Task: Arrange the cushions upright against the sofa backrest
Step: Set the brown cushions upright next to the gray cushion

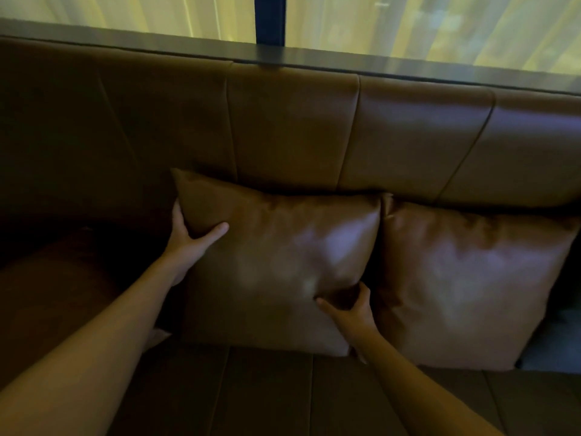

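Two brown leather cushions stand side by side against the brown sofa backrest (pixel 292 121). I hold the left cushion (pixel 270 265) with both hands. My left hand (pixel 191 231) grips its upper left edge, thumb on the front face. My right hand (pixel 349 309) pinches its lower right edge, in the gap beside the right cushion (pixel 465 284). The left cushion leans slightly, its top left corner raised. The right cushion rests upright against the backrest, touching the left one.
The sofa seat (pixel 283 398) runs along the bottom. A dark rounded shape (pixel 63 278) lies in shadow at the left. A dark ledge (pixel 283 55) tops the backrest, with a curtained window (pixel 157 14) behind it. A dark grey item (pixel 547 347) sits at far right.
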A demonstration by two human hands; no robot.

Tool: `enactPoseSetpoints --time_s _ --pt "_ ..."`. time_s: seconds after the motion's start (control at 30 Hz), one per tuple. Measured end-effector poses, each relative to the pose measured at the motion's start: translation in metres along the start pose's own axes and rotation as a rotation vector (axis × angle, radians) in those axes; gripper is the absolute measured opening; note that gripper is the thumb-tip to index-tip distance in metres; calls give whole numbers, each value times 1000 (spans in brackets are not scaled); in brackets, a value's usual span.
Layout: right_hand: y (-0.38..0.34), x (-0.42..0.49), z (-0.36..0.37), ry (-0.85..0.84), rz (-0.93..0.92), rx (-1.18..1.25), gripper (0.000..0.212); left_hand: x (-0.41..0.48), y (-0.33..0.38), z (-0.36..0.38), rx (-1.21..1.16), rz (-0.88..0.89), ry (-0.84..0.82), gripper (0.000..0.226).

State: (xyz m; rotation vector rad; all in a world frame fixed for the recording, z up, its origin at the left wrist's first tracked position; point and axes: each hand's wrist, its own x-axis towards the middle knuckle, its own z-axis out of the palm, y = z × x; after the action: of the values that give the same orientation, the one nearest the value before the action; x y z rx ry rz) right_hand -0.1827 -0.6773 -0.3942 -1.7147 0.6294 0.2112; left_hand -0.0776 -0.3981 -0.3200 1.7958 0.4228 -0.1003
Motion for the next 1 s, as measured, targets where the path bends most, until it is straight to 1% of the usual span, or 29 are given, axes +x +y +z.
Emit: enactPoseSetpoints --time_s 0.13,0.27,0.37,0.47,0.5,0.57,0.63,0.7,0.77,0.83,0.87,0.93,1.0 --pt "-5 9 5 -13 35 -104 102 7 -3 1 58 -27 34 112" --pt "-15 12 6 -4 130 -157 104 3 2 4 91 -64 68 109" --pt "-32 12 6 -4 213 -195 96 -6 9 2 95 -116 87 103" --pt "-54 7 7 28 233 -220 104 -15 16 -11 88 -149 46 96" --pt "-63 3 8 86 217 -238 102 -19 19 -19 88 -156 35 95" --pt "-78 -3 11 223 143 -295 89 -26 23 -37 92 -178 30 91" --pt "-92 -10 20 335 35 -331 79 -32 28 -59 93 -192 40 87" --pt "-106 -15 41 400 -85 -382 73 -38 29 -86 81 -203 64 83" --pt "-119 -25 69 412 -176 -439 73 -44 28 -114 77 -190 82 78" --pt "-130 -39 102 390 -269 -486 74 -48 22 -142 79 -176 103 75" --pt "-133 -45 119 347 -323 -507 73 -49 18 -157 82 -176 116 75" --pt "-134 -56 154 187 -395 -505 70 -49 7 -186 86 -177 151 73" --pt "-138 -70 190 19 -375 -457 71 -49 -6 -215 77 -188 191 72"
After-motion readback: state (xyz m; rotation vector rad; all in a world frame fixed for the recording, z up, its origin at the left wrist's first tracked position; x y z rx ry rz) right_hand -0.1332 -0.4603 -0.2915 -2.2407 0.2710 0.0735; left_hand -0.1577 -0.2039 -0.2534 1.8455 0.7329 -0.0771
